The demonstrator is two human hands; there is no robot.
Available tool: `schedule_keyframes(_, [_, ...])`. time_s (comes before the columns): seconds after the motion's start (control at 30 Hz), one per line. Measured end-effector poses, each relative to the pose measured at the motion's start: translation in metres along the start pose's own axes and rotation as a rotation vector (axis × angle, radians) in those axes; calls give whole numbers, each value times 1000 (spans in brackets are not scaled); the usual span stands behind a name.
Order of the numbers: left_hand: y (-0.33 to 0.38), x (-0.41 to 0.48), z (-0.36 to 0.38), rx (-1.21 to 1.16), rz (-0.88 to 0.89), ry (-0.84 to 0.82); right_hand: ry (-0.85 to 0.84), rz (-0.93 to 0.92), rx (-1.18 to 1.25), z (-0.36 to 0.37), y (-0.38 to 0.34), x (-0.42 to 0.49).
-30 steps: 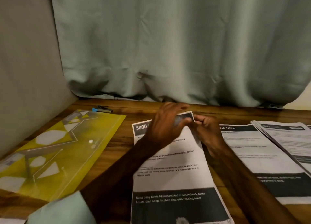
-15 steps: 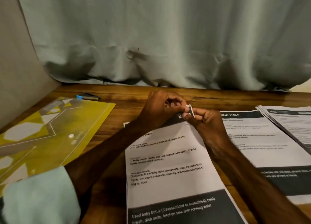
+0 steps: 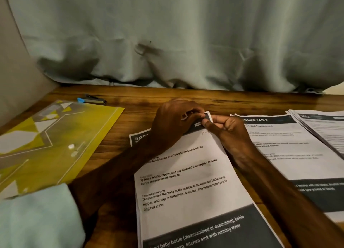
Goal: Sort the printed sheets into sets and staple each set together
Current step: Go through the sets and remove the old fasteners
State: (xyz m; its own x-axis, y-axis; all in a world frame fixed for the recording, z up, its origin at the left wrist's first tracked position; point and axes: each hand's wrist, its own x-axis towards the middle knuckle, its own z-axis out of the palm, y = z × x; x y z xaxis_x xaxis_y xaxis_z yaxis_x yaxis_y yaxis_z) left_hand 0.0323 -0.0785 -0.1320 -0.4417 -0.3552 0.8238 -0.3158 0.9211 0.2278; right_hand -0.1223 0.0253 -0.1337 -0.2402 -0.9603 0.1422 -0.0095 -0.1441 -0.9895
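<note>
The table (image 3: 242, 102) ends at the rear against a curtain (image 3: 186, 42) and at the left against a wall panel (image 3: 18, 70). A strip of bare wood runs between the curtain and the hands. A yellow folder (image 3: 55, 145) covers the left part. A blue-tipped tool (image 3: 92, 101) lies just behind its far corner. Bare wood separates the folder from the centre sheet (image 3: 186, 173). A second sheet (image 3: 288, 145) lies just beside it on the right, with a stack (image 3: 325, 124) at that sheet's right edge.

The centre sheet lies flat except at its top right corner (image 3: 208, 115), which stands turned up.

- Left hand (image 3: 173, 124): fingers curled, pinching the sheet's top edge just left of the corner.
- Right hand (image 3: 229, 130): thumb and forefinger pinch the upturned corner; the other fingers are curled in.

The hands meet at the corner.
</note>
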Motion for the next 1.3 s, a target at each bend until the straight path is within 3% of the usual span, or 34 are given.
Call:
schedule_keyframes(0.17, [12,-9,7,236,-5,46,-33,70,44,-3,-3,-2])
schedule_keyframes(0.5, [4,-15,18,383,259,161,-26,215,208,-10,-3,0])
schedule_keyframes(0.8, [7,-18,16,326,379,113,-48,255,237,-17,-7,2])
schedule_keyframes(1.07, [8,-19,18,238,387,94,-23,195,94,-17,-4,9])
schedule_keyframes(1.17, [5,-17,20,157,283,33,-35,180,52,-18,-6,7])
schedule_keyframes(1.3, [2,-16,14,-88,-26,-80,-15,170,6,-19,-7,5])
